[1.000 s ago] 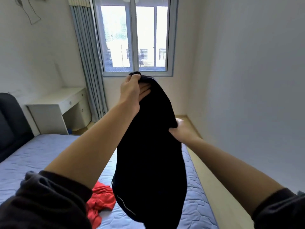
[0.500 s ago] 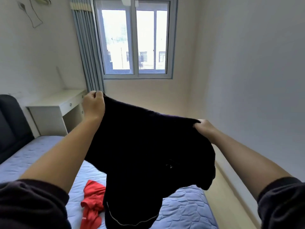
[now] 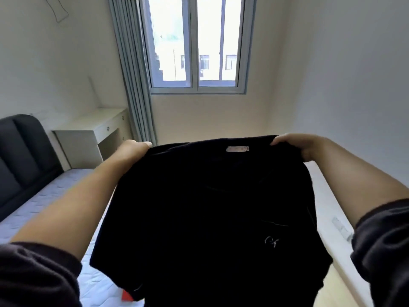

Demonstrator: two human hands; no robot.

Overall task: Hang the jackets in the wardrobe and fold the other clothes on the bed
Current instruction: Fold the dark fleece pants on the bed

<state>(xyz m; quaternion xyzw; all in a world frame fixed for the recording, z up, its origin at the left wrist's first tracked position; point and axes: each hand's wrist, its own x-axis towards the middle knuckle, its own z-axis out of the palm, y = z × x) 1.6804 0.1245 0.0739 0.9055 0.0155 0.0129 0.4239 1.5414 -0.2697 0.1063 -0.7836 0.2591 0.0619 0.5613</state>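
Note:
I hold a black garment [image 3: 210,213] spread wide in the air above the bed [image 3: 44,196]. It has a pale label at its top edge and a small white logo low on the right. My left hand [image 3: 132,149] grips its top left corner. My right hand [image 3: 298,145] grips the top right corner. The cloth hangs down and hides most of the mattress. A scrap of a red garment [image 3: 126,295] shows on the bed under the black cloth's lower left edge.
A dark padded headboard [image 3: 20,156] stands at the left. A white desk [image 3: 88,134] sits in the far left corner beside a grey curtain [image 3: 132,85] and a window [image 3: 194,41]. A strip of wooden floor [image 3: 340,282] runs along the right wall.
My hands have pulled the black garment taut and level, and it now hangs flat facing me. The view has tilted, and the red garment is almost wholly covered.

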